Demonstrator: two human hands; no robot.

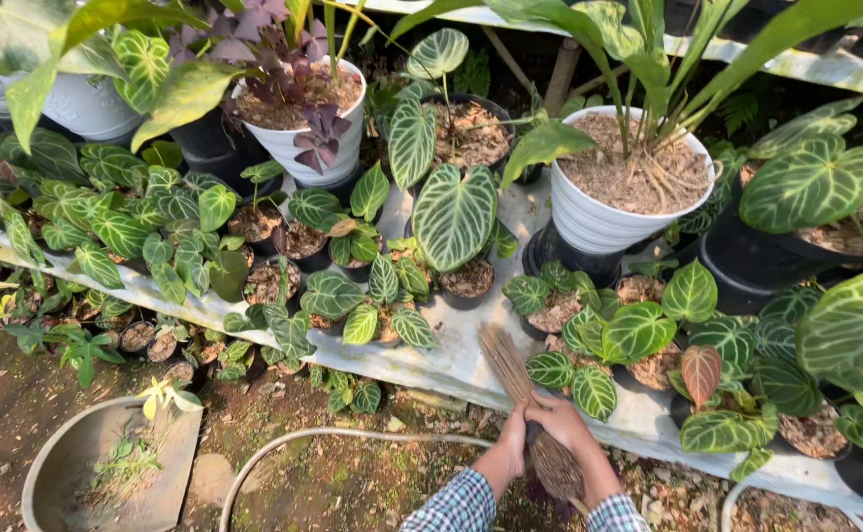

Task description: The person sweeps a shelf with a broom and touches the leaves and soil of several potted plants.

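Observation:
Both my hands grip a brown stick broom (512,366) low in the middle of the view. My left hand (512,435) and my right hand (562,422) close side by side around its bundled handle. The bristle end points up and away, resting on the pale bench (451,363) between small pots of heart-shaped, white-veined green leaves (382,296). Checked sleeves cover my forearms.
A white ribbed pot (601,219) with soil stands behind the broom, another white pot (305,138) with purple leaves at the back left. Black pots line the bench to the right. A pale hose (325,435) curves over the dirt ground; a grey basin (65,473) sits at lower left.

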